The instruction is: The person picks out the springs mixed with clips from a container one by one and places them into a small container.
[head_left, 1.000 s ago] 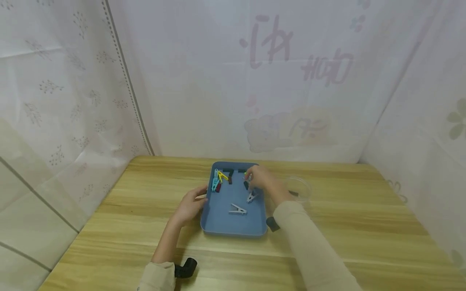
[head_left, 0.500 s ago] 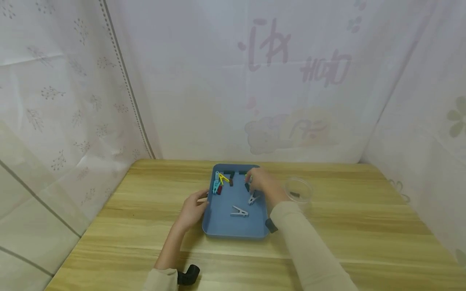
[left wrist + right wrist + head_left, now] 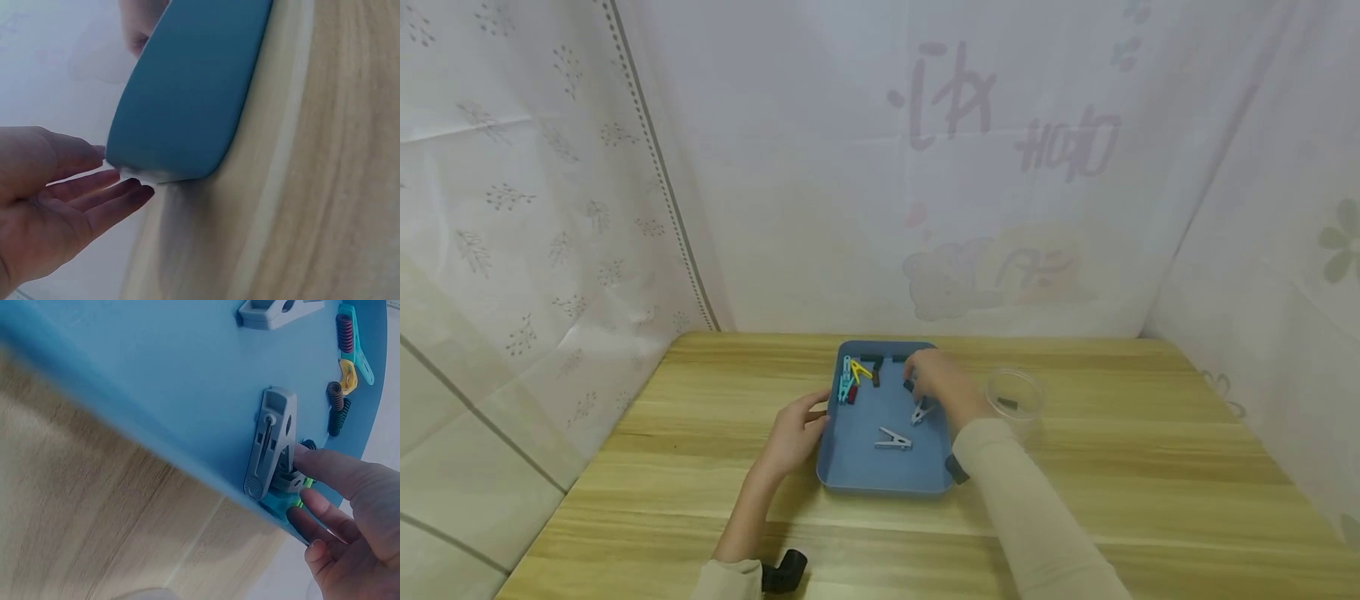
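A blue tray (image 3: pixel 883 479) lies on the table. My left hand (image 3: pixel 793 433) is at its left side, fingers extended with the tips at the tray's outer edge. My right hand (image 3: pixel 936 379) reaches in at the far right, fingers loosely bent around the clothespins. In the right wrist view, the thumb tip is against a grey clothespin (image 3: pixel 270 440), and the other fingertips are beside a green clothespin (image 3: pixel 281 503), partly hidden. Another grey clothespin (image 3: pixel 892 439) lies mid-tray. Turquoise clothespins (image 3: pixel 846 387) and a yellow clothespin (image 3: pixel 859 371) are at the left.
Dark coil springs (image 3: pixel 871 358), a brown coil spring (image 3: pixel 876 378) and a red coil spring (image 3: pixel 852 394) lie in the tray. To its right stands a round clear dish (image 3: pixel 1033 387) with a dark piece (image 3: pixel 1007 403) in it. A patterned curtain hangs behind the table.
The right hand shifts slightly within the same corner of the tray, and the green piece by its fingertips is now hidden in the head view. The left hand stays at the tray's edge.
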Demonstrator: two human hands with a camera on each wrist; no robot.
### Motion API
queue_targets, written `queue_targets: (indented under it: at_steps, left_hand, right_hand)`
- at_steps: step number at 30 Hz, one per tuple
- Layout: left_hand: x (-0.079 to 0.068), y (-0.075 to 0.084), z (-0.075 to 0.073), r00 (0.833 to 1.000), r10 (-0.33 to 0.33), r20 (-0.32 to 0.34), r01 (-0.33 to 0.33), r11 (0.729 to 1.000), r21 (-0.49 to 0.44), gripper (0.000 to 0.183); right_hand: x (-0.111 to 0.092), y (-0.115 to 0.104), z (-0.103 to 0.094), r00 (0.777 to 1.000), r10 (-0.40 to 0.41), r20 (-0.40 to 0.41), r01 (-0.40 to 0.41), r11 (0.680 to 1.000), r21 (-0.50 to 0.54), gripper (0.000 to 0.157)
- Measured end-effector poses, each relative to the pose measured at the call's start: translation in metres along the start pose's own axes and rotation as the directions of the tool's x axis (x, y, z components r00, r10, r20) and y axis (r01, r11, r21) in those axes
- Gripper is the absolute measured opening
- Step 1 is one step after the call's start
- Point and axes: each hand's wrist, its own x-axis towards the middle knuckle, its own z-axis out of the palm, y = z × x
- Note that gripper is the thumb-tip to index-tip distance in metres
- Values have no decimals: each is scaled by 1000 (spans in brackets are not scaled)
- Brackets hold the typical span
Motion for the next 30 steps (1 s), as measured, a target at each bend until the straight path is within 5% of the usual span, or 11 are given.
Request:
queue_targets:
  at_steps: [20,30]
  left_hand:
    - [0,-9,12,998,43,43,-48,992,113,49]
    - [0,-7,11,998,35,44,-40,993,112,50]
  right_hand:
    - [8,5,4,999,-48,3,48,995,-88,31]
    - [3,8,1,998,-62,-29,62,998,7,33]
